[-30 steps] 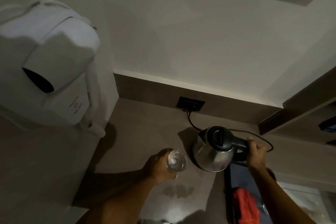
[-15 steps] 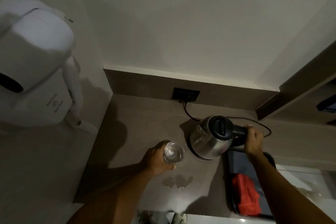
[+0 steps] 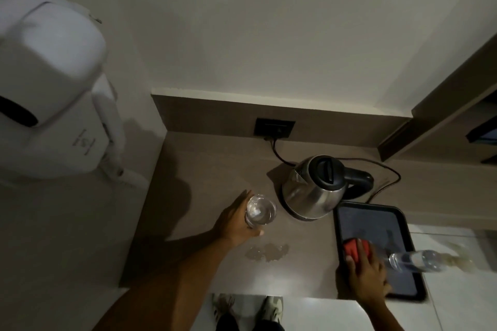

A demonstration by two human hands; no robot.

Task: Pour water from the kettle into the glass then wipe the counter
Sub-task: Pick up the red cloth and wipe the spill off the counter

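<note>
While the kettle (image 3: 314, 191) stood upright on the counter (image 3: 204, 169), corded to the wall socket (image 3: 274, 127), a small puddle (image 3: 267, 251) was noted just in front of the glass (image 3: 260, 213). A black tray (image 3: 376, 217) lay right of the kettle, with a bottle (image 3: 414, 260) lying across it. The glass was gripped around its side by the left hand (image 3: 236, 223). The right hand (image 3: 365, 271) was laid, fingers spread, on a red cloth (image 3: 352, 248) in the tray.
</note>
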